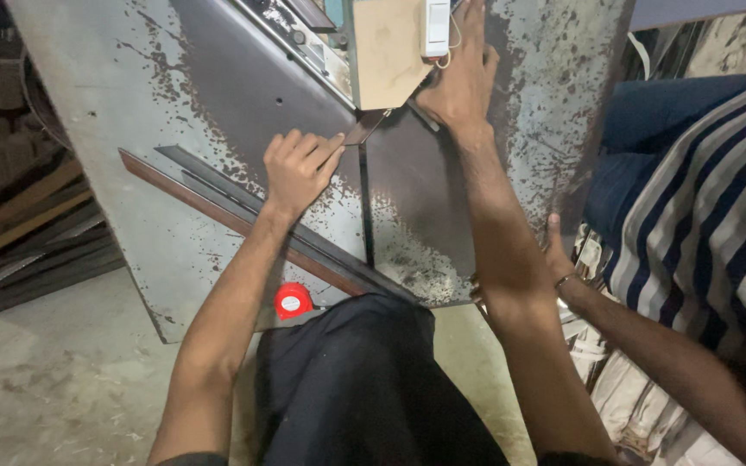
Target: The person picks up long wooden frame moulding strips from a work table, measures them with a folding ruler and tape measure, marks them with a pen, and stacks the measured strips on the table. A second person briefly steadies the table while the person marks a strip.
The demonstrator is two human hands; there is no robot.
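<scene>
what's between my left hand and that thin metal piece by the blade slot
Nothing visible. The left hand already pinches the thin metal piece at its fingertips on the metal table. The right hand rests just beyond it, to the side.

Small dark metal strip: thin, flat, narrow, lying tilted on the machine table, one end pointing toward the blade slot. Left hand is pinching its near end with curled fingers; right hand is pressing down just beside its far end, below the tan housing. Strip is sitting at the top of the slot, touching the worn, paint-flecked grey surface. Finer detail is not resolving.
</scene>
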